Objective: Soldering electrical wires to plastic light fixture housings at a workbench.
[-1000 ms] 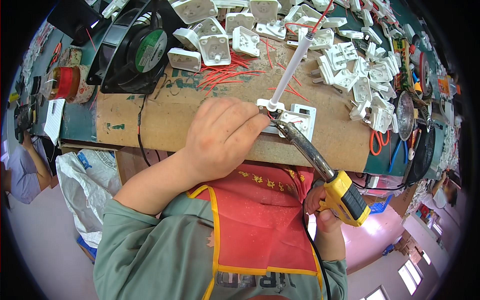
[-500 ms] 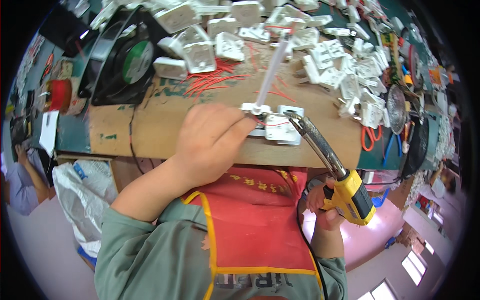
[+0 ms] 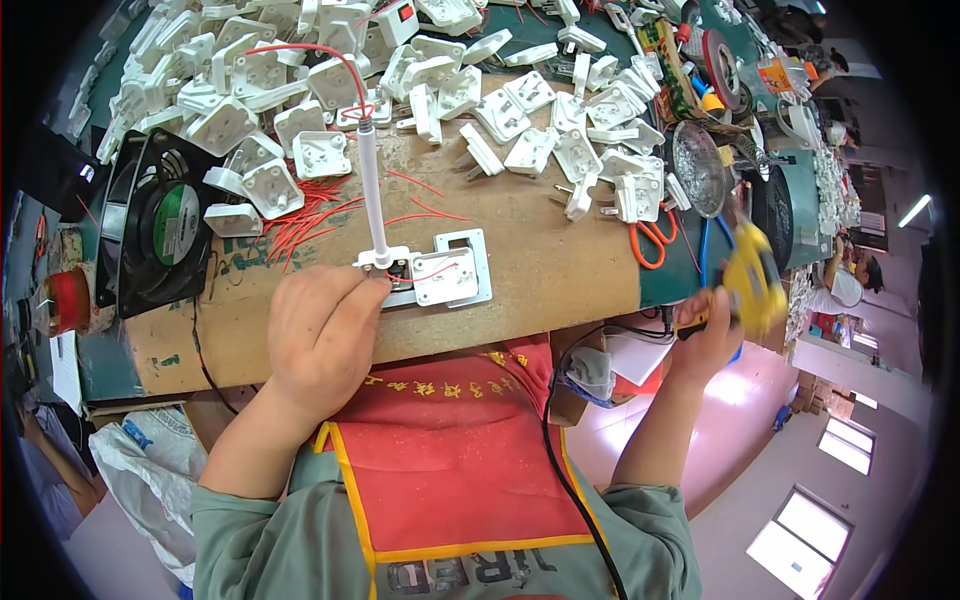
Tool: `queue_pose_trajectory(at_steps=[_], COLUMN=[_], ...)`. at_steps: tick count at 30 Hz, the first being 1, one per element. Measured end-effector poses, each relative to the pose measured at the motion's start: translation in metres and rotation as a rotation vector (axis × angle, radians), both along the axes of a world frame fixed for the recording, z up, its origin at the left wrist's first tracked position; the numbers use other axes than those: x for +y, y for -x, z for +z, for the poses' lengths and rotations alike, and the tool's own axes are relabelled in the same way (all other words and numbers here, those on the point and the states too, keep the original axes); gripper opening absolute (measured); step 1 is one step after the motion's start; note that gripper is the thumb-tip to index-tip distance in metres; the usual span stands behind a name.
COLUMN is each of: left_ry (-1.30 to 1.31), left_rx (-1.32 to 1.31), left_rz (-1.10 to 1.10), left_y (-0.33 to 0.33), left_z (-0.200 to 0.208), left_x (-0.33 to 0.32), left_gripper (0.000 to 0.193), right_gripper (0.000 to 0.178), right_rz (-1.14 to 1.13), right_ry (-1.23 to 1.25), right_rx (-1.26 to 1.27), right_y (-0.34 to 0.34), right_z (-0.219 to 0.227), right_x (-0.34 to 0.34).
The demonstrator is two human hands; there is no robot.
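My left hand (image 3: 322, 325) is closed at the left end of a metal fixture (image 3: 482, 270), its fingertips pressed together; whatever they pinch is hidden. Just beyond them a slim white tube (image 3: 371, 190) stands upright on a small white plastic part (image 3: 398, 254), with red wire looping from its top. An open white plug housing (image 3: 440, 284) lies in the fixture, and a short red wire (image 3: 428, 273) runs across it towards my fingertips. Off to the right, my right hand (image 3: 708, 330) grips a yellow soldering gun (image 3: 757, 280), blurred by motion, held away from the fixture.
White plug housings (image 3: 500, 115) are heaped across the back, near cut red wires (image 3: 300, 215). A black fan (image 3: 165, 225) stands at left. On the right are a round metal dish (image 3: 697, 170), orange-handled scissors (image 3: 652, 243) and blue-handled pliers (image 3: 704, 250). A black cable (image 3: 548, 420) crosses my apron.
My right hand has drawn the soldering gun away from the housing, out to the right. My left hand stays closed at the fixture. The whole view has shifted.
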State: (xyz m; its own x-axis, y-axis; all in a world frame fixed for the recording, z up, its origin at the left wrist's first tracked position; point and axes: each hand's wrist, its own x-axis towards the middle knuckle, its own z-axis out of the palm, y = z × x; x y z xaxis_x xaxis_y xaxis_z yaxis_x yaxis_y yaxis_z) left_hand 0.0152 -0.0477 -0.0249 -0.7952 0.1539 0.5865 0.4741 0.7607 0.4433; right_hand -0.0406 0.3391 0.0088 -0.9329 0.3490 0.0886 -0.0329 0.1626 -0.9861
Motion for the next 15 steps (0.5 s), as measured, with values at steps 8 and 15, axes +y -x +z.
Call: queue_pose_trajectory(at_steps=[8,15], left_ry=[0.025,0.024], left_rx=[0.016,0.044], left_rz=[0.005,-0.002], left_y=[0.002,0.002], left_z=[-0.002,-0.004], left_x=[0.0,-0.002], left_gripper=[0.028,0.026], right_gripper=[0.058,0.069], right_rz=[0.252,0.514], right_ry=[0.377,0.6], right_rx=[0.133,0.069], right_y=[-0.005,-0.011], right_z=[-0.012,-0.027], right_x=[-0.018,-0.077])
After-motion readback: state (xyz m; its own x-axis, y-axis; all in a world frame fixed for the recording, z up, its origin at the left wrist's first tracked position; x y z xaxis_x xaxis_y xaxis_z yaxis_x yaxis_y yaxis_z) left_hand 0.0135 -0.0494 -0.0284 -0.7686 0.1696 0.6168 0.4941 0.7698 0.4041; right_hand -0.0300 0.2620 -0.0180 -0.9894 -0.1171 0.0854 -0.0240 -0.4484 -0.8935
